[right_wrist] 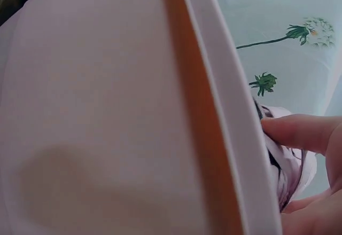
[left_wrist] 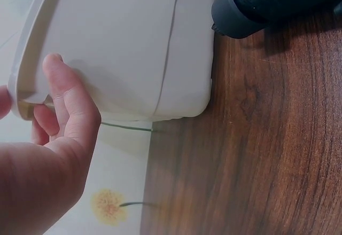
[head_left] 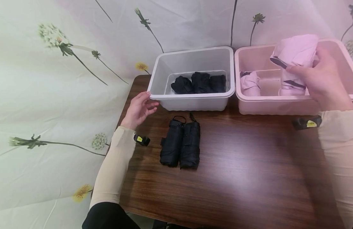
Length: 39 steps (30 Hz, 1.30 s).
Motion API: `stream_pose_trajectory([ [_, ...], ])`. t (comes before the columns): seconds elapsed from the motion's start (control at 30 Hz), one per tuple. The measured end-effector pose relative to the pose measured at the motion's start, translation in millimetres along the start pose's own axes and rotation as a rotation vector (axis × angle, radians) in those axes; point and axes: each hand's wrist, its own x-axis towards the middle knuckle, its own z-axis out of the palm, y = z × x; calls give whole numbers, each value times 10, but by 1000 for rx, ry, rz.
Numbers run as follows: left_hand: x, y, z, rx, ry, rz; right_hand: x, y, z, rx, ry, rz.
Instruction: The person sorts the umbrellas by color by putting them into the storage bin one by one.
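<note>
Right hand (head_left: pixel 326 79) curled round a pink bundle (head_left: pixel 299 47), the person held it over the pink bin (head_left: pixel 268 107) below that hand; their left hand (head_left: pixel 138 109) pinched the white bin (head_left: pixel 193 104), two black bundles (head_left: pixel 190 146) lying to its right.

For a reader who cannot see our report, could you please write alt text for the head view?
A person's right hand holds a pink bundle at a pink bin, while the left hand holds the corner of a white bin containing black bundles. Two black rolls lie side by side on the wooden table.
</note>
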Motion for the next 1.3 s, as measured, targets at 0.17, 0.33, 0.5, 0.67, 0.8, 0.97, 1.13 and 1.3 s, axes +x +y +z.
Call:
stream_pose_trajectory([
  [0.17,11,-10,-10,-13,-4,-3,28,12,-4,-43,-2,34],
  [0.33,17,-16,-17,-4,-6,-3,-4,-28,23,-255,111,47],
  [0.5,20,-17,-23,-50,-14,-9,-73,-51,80,-397,142,24],
  [0.67,32,-17,-10,-58,-21,-10,-140,-75,150,-300,160,13],
  [0.8,42,-12,-4,-39,-10,-8,-216,-138,224,-136,196,-65],
  [0.97,29,-6,-7,-37,-7,-6,-392,-251,361,34,182,-170],
  [1.13,20,-7,-2,-39,-10,-2,-610,-350,558,66,119,-272],
  [1.3,17,-11,8,-34,-7,1,-832,-332,759,189,-2,-385],
])
